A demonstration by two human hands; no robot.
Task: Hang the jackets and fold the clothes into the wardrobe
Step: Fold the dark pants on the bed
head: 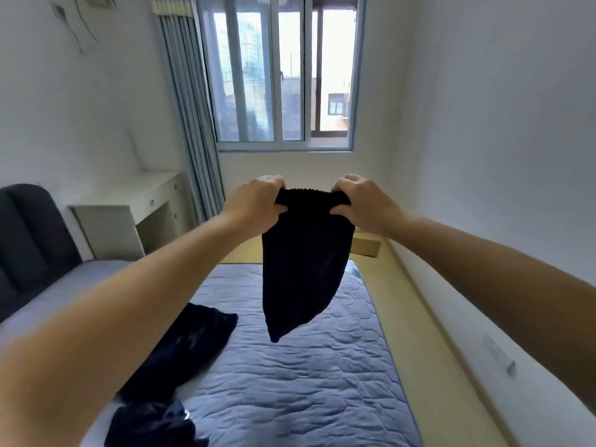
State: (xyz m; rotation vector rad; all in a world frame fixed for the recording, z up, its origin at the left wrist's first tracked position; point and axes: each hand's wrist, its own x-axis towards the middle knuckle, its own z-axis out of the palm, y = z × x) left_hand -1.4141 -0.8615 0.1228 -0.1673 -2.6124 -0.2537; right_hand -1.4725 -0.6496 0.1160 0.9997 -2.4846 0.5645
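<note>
At the lower left of the frame, a heap of dark clothes (180, 350) is lying crumpled on a quilted blue-grey mattress (322, 398). A piece being laid down close to that heap is likely to be tangling with it and folding crooked.

Two bare forearms are reaching toward the centre of the frame. There the left hand (254, 204) and the right hand (361, 204) are each gripping one end of the ribbed top edge of a black garment (303, 269), fingers curled tight round the cloth. One grip loosening could be sending the cloth swinging down sideways.

The garment is hanging in the air above the mattress, soft and plain black, narrowing to a slanted point at its bottom. Behind it, at the upper centre, a window (283, 75) is letting in daylight.
</note>
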